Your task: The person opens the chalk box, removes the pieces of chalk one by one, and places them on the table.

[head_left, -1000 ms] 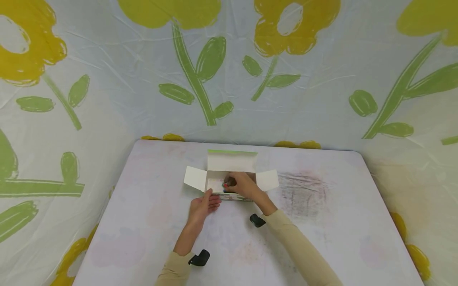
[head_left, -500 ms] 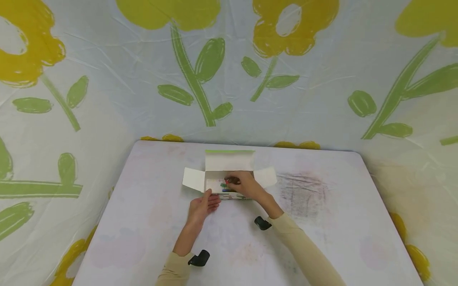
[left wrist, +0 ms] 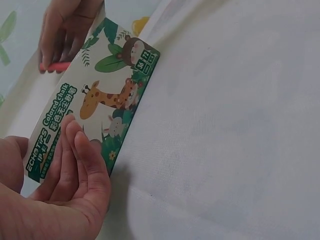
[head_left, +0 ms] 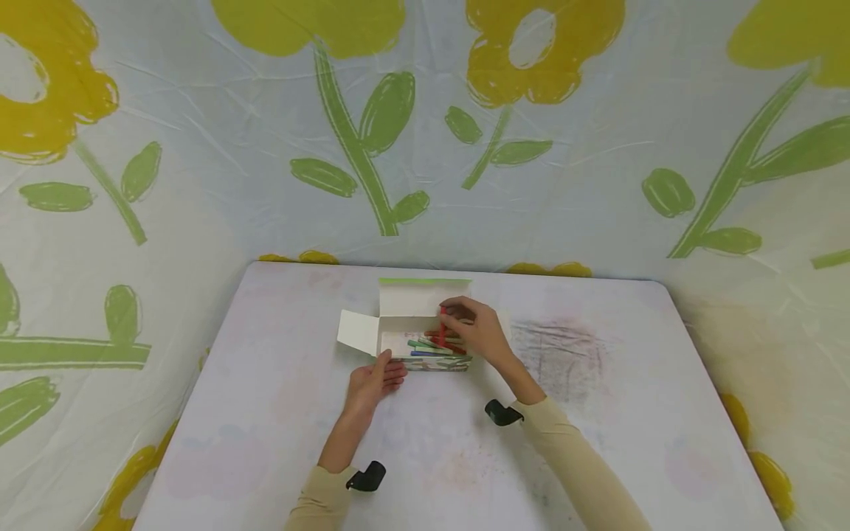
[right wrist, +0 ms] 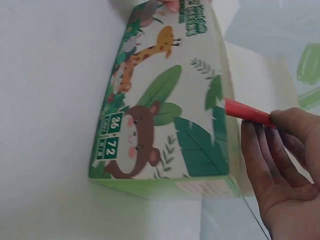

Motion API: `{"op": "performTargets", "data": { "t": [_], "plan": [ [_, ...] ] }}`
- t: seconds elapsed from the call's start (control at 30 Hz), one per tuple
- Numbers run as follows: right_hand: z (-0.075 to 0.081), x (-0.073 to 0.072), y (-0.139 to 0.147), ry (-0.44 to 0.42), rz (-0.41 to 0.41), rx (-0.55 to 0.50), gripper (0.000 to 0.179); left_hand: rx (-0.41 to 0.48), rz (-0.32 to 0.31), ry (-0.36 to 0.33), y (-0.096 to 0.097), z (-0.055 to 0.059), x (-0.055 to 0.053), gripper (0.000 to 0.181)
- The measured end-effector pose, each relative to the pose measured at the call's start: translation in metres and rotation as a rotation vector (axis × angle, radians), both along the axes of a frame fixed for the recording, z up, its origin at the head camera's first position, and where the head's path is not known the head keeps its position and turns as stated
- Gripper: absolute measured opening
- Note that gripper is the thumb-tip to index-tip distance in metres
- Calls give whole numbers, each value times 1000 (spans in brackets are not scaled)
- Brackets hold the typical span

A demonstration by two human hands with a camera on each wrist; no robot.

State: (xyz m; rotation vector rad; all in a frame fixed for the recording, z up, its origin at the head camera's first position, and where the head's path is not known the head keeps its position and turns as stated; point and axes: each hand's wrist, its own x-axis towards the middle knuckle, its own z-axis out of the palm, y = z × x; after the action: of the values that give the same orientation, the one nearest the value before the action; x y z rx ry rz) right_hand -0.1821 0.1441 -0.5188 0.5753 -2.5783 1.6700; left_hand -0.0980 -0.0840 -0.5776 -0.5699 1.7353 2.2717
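An open cardboard box of coloured chalk stands on the table, its printed front towards me. Several green, blue and red chalk sticks lie inside. Between thumb and fingertips, my right hand pinches a red stick of chalk, upright over the box's right part; the right wrist view shows that chalk stick beside the rim. My left hand holds the box's front left corner, thumb at the rim and fingers along the front. In the left wrist view the left hand's fingers cover some of the print.
The box's back flap and left flap stand spread out; my right hand mostly hides the right flap. Dark smudges mark the pale table to the right. A flowered cloth hangs behind.
My right hand has risen out of the box and shifted slightly right, lifting the red chalk stick. More chalk shows inside now. The left hand stays at the box's corner.
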Motion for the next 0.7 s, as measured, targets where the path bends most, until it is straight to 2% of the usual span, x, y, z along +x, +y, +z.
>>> {"op": "performTargets", "data": {
  "t": [0.1,0.33,0.43,0.5,0.6,0.7],
  "plan": [
    [4,-3,7,-22,-27,-27,26,-10,1,1,0,0,0,55],
    [16,-8,27,-49,-38,-98,28,-5,-13,-6,-2,-3,-2,54],
    [21,-10,37,-72,-41,-134,30,1,-24,-13,-3,-1,-2,52],
    [25,-11,42,-103,-44,-174,31,4,-34,-13,-4,4,-1,50],
    [31,-11,51,-140,-54,-213,34,3,-46,-5,-5,18,2,47],
    [38,-10,60,-163,-78,-213,37,9,-45,18,-4,29,6,47]
  ]
}}
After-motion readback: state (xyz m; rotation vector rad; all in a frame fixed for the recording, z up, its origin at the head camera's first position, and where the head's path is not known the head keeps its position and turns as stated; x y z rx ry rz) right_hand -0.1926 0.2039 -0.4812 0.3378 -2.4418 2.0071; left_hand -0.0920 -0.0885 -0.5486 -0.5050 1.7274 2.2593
